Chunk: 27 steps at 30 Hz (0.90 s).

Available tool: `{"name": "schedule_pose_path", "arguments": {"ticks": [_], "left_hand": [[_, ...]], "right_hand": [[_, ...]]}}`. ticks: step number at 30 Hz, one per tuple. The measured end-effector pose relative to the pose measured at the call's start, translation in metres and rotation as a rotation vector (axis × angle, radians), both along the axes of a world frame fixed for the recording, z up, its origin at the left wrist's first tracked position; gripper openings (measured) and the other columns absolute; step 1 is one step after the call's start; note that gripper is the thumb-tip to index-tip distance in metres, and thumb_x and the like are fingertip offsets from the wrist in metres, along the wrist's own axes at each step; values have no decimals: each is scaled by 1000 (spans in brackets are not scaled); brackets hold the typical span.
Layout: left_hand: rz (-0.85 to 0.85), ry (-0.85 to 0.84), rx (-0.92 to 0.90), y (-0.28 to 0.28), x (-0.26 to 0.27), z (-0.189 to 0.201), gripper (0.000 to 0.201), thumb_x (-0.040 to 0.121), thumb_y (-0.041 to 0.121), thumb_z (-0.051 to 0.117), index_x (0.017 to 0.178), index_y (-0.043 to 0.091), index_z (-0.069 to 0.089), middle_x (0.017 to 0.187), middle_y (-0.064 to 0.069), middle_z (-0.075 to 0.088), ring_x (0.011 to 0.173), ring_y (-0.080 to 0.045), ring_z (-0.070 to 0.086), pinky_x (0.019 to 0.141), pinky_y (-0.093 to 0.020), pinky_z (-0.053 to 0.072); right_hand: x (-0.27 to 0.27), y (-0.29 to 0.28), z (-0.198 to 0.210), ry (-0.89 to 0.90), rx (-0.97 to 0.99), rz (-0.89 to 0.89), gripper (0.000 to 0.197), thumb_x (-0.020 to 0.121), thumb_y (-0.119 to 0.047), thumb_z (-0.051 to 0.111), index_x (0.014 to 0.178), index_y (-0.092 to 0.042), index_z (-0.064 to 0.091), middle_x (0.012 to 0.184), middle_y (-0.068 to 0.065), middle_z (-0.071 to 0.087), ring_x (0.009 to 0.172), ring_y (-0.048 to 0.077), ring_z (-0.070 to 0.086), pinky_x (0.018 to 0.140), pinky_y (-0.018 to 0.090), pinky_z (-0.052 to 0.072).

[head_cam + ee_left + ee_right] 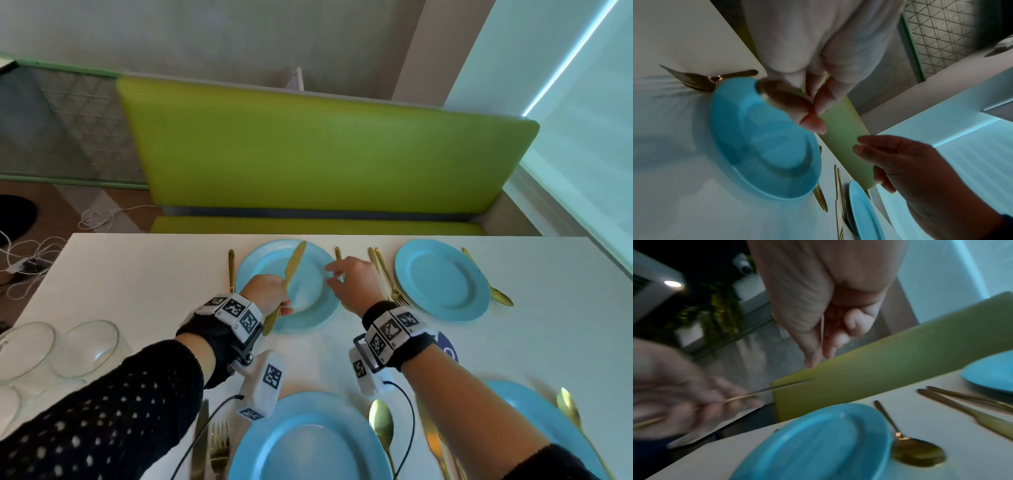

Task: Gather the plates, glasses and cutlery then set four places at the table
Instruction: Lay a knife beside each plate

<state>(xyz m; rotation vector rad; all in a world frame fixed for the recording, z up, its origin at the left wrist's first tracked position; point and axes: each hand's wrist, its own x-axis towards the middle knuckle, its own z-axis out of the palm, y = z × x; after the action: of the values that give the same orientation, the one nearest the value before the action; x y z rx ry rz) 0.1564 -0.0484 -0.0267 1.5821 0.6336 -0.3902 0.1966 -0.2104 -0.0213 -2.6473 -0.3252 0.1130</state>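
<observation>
Table: a white table [144, 274] fills the lower half of the head view; its far edge runs straight across the middle of the frame.
Room: a green bench [325, 154] sits just behind that far edge. Grey wall above, pale blind at the upper right, white cables [30, 253] on the floor at the left.
Plates: four blue plates. The far left plate [308, 315] is in the middle of the frame, the far right plate [442, 284] beside it, two more at the bottom edge.
Left hand: the left hand [265, 291] has its fingers curled round a gold knife [293, 267], held above the far left plate, tip pointing at the bench.
Right hand: the right hand [352, 277] hovers at that plate's right rim, fingers loosely bent, holding nothing.
Cutlery: a gold spoon [914, 451] lies just right of that plate, a fork [694, 80] on its other side.
Glasses: clear glasses [58, 346] stand together at the lower left.
Open room: bare white table at the left and far right of the frame.
</observation>
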Motion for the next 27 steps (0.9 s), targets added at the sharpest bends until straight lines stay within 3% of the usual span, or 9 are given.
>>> {"name": "schedule_pose_path", "arguments": {"ticks": [3, 7, 10, 14, 16, 21, 23, 25, 27], "left_hand": [[-68, -14, -5, 11, -19, 10, 46, 91, -10, 47, 136, -3, 40, 70, -13, 52, 57, -19, 52, 39, -17, 49], [-147, -23, 31, 31, -42, 15, 54, 84, -12, 55, 135, -1, 40, 76, -13, 55, 60, -19, 56, 41, -17, 51], [-211, -33, 89, 56, -67, 23, 52, 81, -10, 58, 130, 3, 46, 88, -12, 57, 64, -17, 58, 43, -18, 53], [-286, -39, 122, 99, -103, 33, 42, 79, -10, 57, 117, 8, 56, 114, -20, 60, 85, -21, 61, 49, -20, 55], [-324, -29, 134, 119, -115, 36, 39, 78, -10, 57, 112, 8, 58, 114, -21, 61, 90, -23, 62, 55, -22, 55], [-396, -5, 139, 153, -126, 42, 53, 77, -7, 60, 128, 9, 51, 106, -18, 64, 90, -21, 62, 71, -25, 55], [-390, -42, 188, 160, -124, 44, 47, 79, 1, 63, 125, 9, 54, 100, -14, 63, 90, -21, 61, 80, -30, 55], [-340, -106, 277, 168, -118, 46, 41, 83, 12, 64, 123, 10, 58, 104, -10, 61, 96, -22, 60, 92, -34, 53], [-241, -154, 360, 178, -109, 47, 38, 85, 23, 64, 120, 10, 60, 114, -9, 63, 108, -26, 59, 99, -37, 49]], "right_hand": [[-39, 30, 2, -77, -82, 238, 29, 85, -17, 64, 112, -22, 70, 117, 1, 66, 105, 23, 63, 87, 36, 52], [-77, 59, -1, -330, -83, 365, 19, 57, -10, 79, 71, -24, 76, 69, -3, 69, 55, 20, 67, 40, 23, 49], [-107, 84, -2, -430, -35, 330, 11, 64, -19, 65, 59, -24, 73, 58, -5, 66, 44, 19, 62, 31, 20, 45], [-147, 127, 1, -470, -25, 329, 4, 58, -18, 68, 55, -20, 70, 57, -4, 64, 45, 18, 61, 32, 16, 42], [-161, 147, 1, -511, -19, 311, 3, 56, -17, 70, 55, -19, 70, 56, -3, 63, 44, 19, 60, 33, 15, 39], [-177, 178, -7, -545, -8, 230, 24, 72, -27, 52, 58, -21, 71, 56, -4, 62, 42, 18, 59, 32, 18, 42], [-174, 183, -7, -543, -17, 201, 13, 68, -24, 62, 59, -21, 73, 56, -4, 64, 44, 19, 61, 34, 18, 43], [-169, 186, -4, -418, -8, 144, 7, 71, -18, 69, 70, -17, 76, 68, 1, 70, 59, 23, 67, 47, 25, 52], [-160, 189, 3, -142, -12, 16, 13, 83, -21, 66, 91, -16, 76, 92, 4, 72, 86, 25, 66, 72, 33, 54]]}}
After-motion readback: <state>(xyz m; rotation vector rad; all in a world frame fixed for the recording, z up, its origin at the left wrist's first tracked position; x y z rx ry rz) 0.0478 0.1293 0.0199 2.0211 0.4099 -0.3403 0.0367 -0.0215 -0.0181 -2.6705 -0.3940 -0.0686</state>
